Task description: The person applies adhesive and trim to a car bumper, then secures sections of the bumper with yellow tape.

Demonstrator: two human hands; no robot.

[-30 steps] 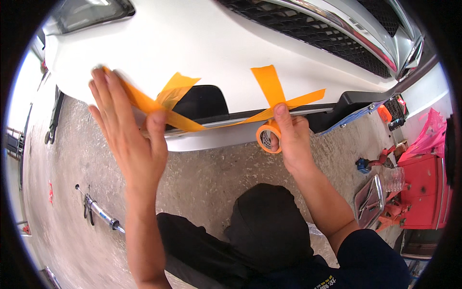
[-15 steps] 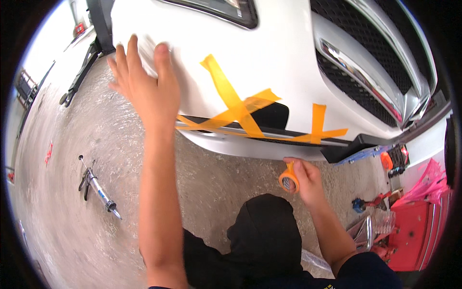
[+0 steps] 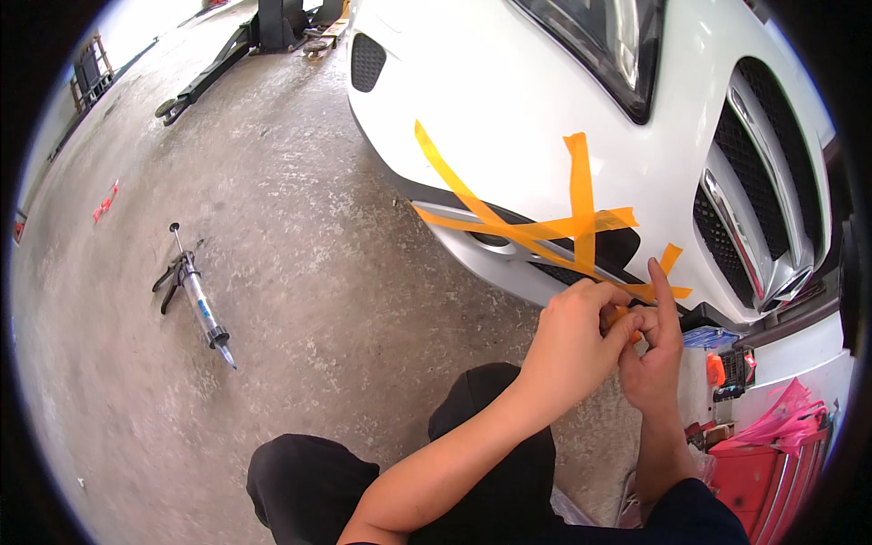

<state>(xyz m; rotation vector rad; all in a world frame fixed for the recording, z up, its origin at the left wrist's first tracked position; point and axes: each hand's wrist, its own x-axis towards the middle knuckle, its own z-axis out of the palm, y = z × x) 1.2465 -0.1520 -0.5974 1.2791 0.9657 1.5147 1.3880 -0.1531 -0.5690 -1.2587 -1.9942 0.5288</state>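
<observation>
My left hand and my right hand meet in front of the car's lower front bumper. Between them is a roll of orange masking tape, mostly hidden by fingers. The right hand holds the roll with its index finger pointing up; the left hand's fingers are bent onto the tape. Just beyond, several orange tape strips cross one another on the white bumper. They run over the dark opening and the silver lower trim. A short strip sticks up behind my right index finger.
A caulking gun lies on the concrete floor at left. Black lift arms stand at the far left. A red tool cabinet with pink plastic on it is at right. The headlight and grille are above.
My left hand has left the bumper's left side and come right to the tape roll in my right hand. A long diagonal strip now shows there. The view has shifted left.
</observation>
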